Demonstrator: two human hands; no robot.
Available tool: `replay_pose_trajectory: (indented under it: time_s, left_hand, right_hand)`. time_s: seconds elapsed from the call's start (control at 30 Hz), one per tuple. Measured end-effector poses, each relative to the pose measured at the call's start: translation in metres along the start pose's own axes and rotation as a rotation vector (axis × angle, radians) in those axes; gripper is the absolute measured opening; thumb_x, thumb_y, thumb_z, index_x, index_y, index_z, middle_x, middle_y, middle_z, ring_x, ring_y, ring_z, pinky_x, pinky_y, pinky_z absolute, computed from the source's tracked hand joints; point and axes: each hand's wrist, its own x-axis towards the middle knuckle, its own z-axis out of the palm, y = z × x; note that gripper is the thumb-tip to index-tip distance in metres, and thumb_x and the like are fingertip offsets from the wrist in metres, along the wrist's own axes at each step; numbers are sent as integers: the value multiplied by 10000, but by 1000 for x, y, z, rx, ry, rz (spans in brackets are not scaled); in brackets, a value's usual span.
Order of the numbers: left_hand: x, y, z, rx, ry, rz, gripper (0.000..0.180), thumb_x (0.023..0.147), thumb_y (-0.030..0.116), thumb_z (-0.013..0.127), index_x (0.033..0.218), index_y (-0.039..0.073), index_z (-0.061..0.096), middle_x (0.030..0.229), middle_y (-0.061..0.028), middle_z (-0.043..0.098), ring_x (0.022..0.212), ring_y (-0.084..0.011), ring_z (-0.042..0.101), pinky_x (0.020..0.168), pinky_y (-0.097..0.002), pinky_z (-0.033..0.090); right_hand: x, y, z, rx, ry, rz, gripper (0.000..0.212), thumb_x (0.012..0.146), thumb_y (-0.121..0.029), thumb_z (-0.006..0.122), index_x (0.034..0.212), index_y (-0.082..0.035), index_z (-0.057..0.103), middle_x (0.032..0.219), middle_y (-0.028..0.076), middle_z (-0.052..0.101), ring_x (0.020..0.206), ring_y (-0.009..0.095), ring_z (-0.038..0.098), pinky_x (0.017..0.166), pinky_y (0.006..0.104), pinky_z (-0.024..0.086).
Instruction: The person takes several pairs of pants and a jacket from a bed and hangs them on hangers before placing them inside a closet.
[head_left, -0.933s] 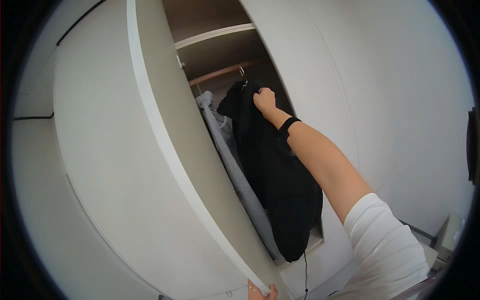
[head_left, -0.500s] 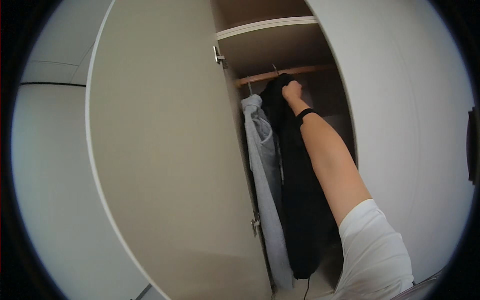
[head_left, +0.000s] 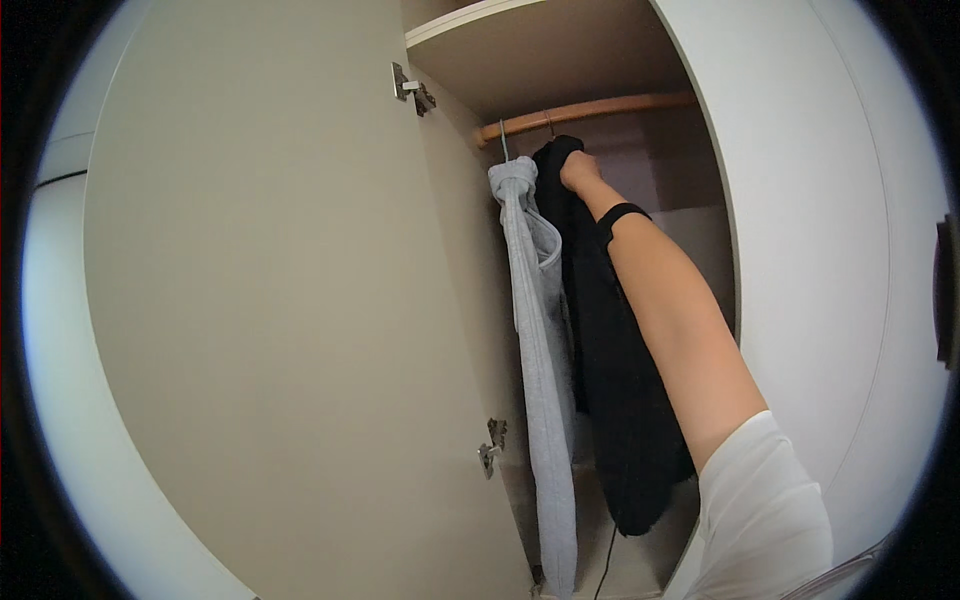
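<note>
Inside an open wardrobe, my right hand [head_left: 580, 172] reaches in and is closed at the shoulder of a black jacket [head_left: 625, 400]. The fingertips are partly hidden by the cloth and the hand itself. The jacket hangs from a hanger whose thin hook [head_left: 549, 124] loops over a wooden rail [head_left: 610, 111]. Just left of it, a grey hooded top [head_left: 545, 380] hangs on another hanger with a metal hook [head_left: 504, 140]. My left hand is out of the picture.
A beige wardrobe door [head_left: 280, 300] stands open at the left, with an upper hinge [head_left: 410, 90] and a lower hinge [head_left: 490, 448]. Above the rail runs a shelf [head_left: 470, 22]. A white panel [head_left: 800, 250] borders the right. A thin dark cord [head_left: 607, 565] dangles below the jacket.
My view has shifted closer, and the wardrobe's inside shows more widely. The black jacket's lower end now hangs farther right, apart from the grey top. My right hand stays at its shoulder.
</note>
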Motion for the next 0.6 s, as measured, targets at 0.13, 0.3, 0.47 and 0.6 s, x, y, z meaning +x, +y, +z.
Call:
replay_pose_trajectory:
  time_s: [0.13, 0.3, 0.47, 0.6]
  left_hand:
    - [-8, -11, -15, 24, -38, 11, 310, 865, 243, 672, 898, -58, 609, 780, -181, 632, 750, -241, 598, 641, -389, 477]
    - [-1, -25, -29, 49, -322, -1, 341, 875, 272, 669, 826, -61, 614, 701, -180, 611, 699, -235, 574, 604, -375, 461]
    - [14, -49, 0, -123, -491, 366, 459, 871, 182, 653, 1248, -24, 490, 1208, -248, 538, 999, -378, 574, 885, -405, 464]
    - [-24, -13, -70, -1, -555, 665, 578, 903, 177, 602, 1387, -15, 351, 1365, -240, 415, 1203, -365, 485, 1029, -405, 387]
  right_hand:
    - [-40, -12, -14, -192, -163, -11, 361, 864, -102, 566, 1201, 23, 599, 1287, 229, 551, 1195, 367, 542, 991, 462, 441]
    - [-92, -8, -33, -83, -205, -137, 434, 848, -147, 557, 1238, 45, 550, 1264, 248, 556, 1192, 399, 521, 1007, 413, 426]
    - [-125, -12, -33, 127, -56, -246, 621, 841, -329, 641, 1326, 21, 473, 1341, 249, 491, 1256, 382, 463, 1039, 426, 383]
    - [-189, -38, -77, 58, 94, -282, 416, 808, -361, 666, 1041, -17, 647, 1156, 235, 596, 1061, 381, 576, 851, 444, 492]
